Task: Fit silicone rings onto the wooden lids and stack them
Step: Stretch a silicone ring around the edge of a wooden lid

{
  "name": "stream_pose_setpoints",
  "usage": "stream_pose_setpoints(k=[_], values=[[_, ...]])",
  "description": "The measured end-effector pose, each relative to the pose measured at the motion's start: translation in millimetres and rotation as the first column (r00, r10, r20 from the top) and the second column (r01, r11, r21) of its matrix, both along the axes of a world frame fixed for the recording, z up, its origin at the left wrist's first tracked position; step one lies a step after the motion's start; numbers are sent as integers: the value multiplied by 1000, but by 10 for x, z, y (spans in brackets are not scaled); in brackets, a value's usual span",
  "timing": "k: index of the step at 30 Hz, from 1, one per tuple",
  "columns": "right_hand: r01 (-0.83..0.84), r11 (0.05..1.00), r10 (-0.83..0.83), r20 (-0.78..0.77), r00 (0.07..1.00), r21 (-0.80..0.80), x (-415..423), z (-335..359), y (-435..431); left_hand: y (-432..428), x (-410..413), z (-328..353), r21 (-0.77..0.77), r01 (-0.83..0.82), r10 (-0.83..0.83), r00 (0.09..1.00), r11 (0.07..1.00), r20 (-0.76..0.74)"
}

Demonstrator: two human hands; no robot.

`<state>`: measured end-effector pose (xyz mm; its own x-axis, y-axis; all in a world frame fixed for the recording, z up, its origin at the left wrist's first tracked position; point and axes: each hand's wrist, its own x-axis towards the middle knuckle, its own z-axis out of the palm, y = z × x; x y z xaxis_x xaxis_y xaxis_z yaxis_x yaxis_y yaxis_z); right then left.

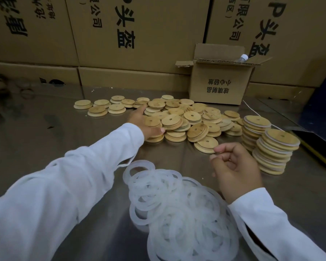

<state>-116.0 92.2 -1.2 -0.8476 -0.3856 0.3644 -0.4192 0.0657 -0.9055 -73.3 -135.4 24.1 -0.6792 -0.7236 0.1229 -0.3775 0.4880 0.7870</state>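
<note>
A loose heap of round wooden lids [184, 117], each with a small centre hole, lies on the steel table [45, 136]. My left hand [145, 121] reaches into the heap's left side, its thumb and fingers closing round a lid [152, 121]. My right hand [233, 166] hovers near the table's front right with fingers loosely curled and nothing visible in it. A pile of translucent white silicone rings [177, 210] lies close in front of me. Two stacks of ringed lids [275, 153] stand at the right.
An open cardboard box [220, 85] with a bottle cap showing stands behind the heap. Large printed cartons [120, 34] wall off the back. A few lone lids [100, 108] lie to the left. A dark blue object [320, 110] sits at the right edge.
</note>
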Motion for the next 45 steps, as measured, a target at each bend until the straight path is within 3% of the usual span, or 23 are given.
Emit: stream_pose_setpoints(k=[3, 5, 10, 15, 20, 23, 25, 28, 32, 35, 37, 39, 42, 45], values=[[1, 1000, -1, -20, 1000, 0, -15, 3, 6, -12, -169, -41, -83, 18, -2, 981, 996, 194], [-4, 1000, 4, -26, 1000, 0, -10, 8, 5, -5, -232, -93, -163, -7, 46, 970, 987, 237], [-9, 1000, 9, -21, 1000, -3, 18, 16, 1, 49, -123, -119, -167, -81, 88, 996, 983, 34], [-52, 997, 55, 38, 998, -65, 80, 55, -20, 461, 177, 103, -201, 29, -89, 951, 979, -297], [-266, 931, 333, 277, 901, -251, 178, 166, -27, 1055, 562, 157, -373, 332, -439, 862, 866, -252], [-342, 912, 400, 314, 861, -224, 216, 172, -5, 1208, 681, 77, -472, 327, -457, 869, 819, -191], [-350, 922, 386, 302, 872, -169, 217, 152, -4, 1197, 705, 43, -363, 346, -439, 872, 865, -215], [-381, 912, 410, 268, 872, -154, 210, 146, -7, 1120, 727, 11, 83, 343, -291, 884, 936, -367], [-446, 888, 460, 200, 865, -114, 230, 135, -23, 1002, 752, -60, 443, 362, -163, 890, 820, -425], [-362, 932, 359, 109, 927, 17, 182, 111, -5, 961, 741, -82, 550, 372, -77, 871, 748, -485], [-233, 925, 260, -52, 964, 301, 93, 84, 50, 950, 729, -80, 648, 392, 5, 853, 652, -522], [-156, 836, 272, -150, 951, 526, 32, 66, 106, 950, 731, -80, 730, 400, 74, 850, 554, -522], [-185, 752, 346, -141, 928, 632, 21, 62, 128, 961, 737, -101, 748, 410, 42, 864, 522, -502], [-249, 735, 382, -83, 920, 631, 11, 75, 136, 956, 747, -123, 739, 435, 2, 862, 514, -508]])
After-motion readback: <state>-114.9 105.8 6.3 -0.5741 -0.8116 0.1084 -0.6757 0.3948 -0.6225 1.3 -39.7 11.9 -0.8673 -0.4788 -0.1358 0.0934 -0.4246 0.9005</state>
